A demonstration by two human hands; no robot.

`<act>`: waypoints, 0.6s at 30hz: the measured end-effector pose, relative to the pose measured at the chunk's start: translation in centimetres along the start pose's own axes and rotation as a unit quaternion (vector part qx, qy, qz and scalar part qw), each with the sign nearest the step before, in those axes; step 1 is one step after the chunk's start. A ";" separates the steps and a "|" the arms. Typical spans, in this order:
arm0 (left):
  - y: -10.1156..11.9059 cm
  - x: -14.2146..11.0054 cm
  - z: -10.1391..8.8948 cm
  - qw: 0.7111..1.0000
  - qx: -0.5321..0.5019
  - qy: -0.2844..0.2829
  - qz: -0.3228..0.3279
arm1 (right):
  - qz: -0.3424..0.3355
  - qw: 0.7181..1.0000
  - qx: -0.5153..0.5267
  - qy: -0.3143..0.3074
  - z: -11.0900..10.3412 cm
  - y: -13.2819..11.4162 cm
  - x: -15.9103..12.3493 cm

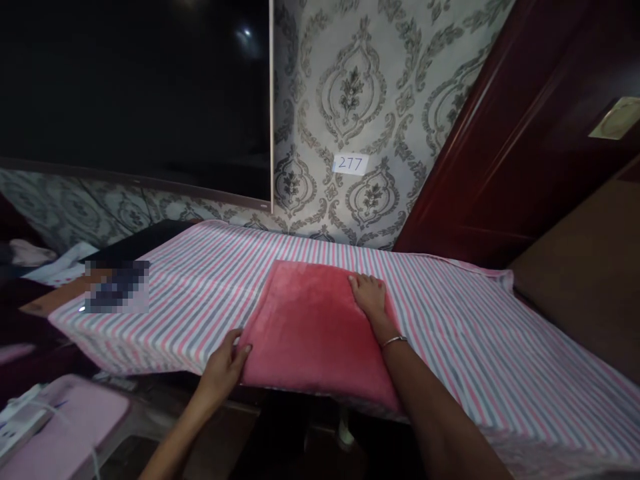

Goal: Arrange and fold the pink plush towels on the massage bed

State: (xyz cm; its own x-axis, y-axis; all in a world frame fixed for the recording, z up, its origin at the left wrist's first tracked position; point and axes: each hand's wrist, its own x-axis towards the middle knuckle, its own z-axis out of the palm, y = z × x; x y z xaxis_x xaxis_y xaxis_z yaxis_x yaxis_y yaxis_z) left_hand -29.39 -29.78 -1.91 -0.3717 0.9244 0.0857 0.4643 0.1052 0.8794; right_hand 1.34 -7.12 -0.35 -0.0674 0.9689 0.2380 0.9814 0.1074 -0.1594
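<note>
A flat, square red plush cushion lies on a striped cloth with pink, grey and white bands; its near edge reaches the table's front edge. At the cushion's left edge is my left hand, thumb and fingers apart, touching the side near the front corner. My right hand rests flat on the far right corner, fingers stretched out, with a bracelet on that wrist. The right forearm covers part of the cushion's right edge.
A large dark television hangs on the patterned wall, beside a paper label reading 277. Dark red wooden panelling stands at right. A pink stool with a white power strip is at lower left.
</note>
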 end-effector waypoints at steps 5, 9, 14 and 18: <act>1.0 0.3 -0.9 0.993 0.102 0.011 0.055 | 0.006 1.000 0.020 0.003 0.3 0.1 0.1; 3.8 1.0 0.6 0.941 0.200 0.085 0.257 | 0.004 1.000 0.019 0.001 0.3 0.1 0.2; 2.9 2.4 4.9 0.883 0.340 -0.011 0.323 | 0.006 1.000 0.009 0.004 0.0 0.0 0.1; 1.0 3.1 5.5 0.891 0.349 -0.050 0.286 | 0.008 1.000 0.018 -0.003 -0.5 -0.2 -0.1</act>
State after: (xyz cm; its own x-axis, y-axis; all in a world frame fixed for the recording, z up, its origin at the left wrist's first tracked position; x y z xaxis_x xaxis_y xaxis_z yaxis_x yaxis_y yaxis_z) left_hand -25.72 -24.79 -3.35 0.1435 0.9246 0.3529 0.9543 -0.2237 0.1979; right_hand 1.21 -7.36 0.09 -0.0522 0.9719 0.2297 0.9753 0.0990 -0.1975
